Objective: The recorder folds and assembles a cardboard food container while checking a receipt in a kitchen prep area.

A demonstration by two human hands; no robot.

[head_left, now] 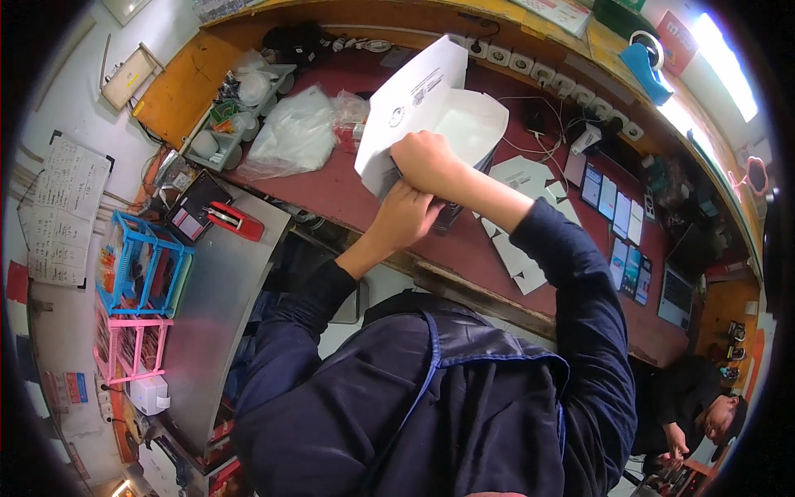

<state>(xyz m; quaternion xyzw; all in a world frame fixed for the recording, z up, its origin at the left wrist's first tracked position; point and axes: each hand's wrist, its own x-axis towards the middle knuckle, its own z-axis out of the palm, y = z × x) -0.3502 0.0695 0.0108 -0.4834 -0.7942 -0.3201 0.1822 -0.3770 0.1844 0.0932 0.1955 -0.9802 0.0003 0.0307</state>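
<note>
Over the near part of the dark red table I hold a white cardboard box (472, 124), its pale inside facing up and its printed flap (410, 95) standing raised at the left. My right hand (429, 161) is closed on the box's near left corner, its arm crossing over from the right. Just below it, my left hand (402, 219) is closed against the lower near side of the box, fingers partly hidden. To the right, flat white box blanks (522, 174) lie on the table, one of them (520, 263) reaching the front edge.
A clear plastic bag (296, 131) and a grey organiser tray (214, 149) lie at the left. Several phones (607, 199) and a laptop (676, 298) stand at the right, below power sockets (542, 74) and cables. A red stapler (234, 221) rests on the metal side counter. Another person (683, 414) sits at the lower right.
</note>
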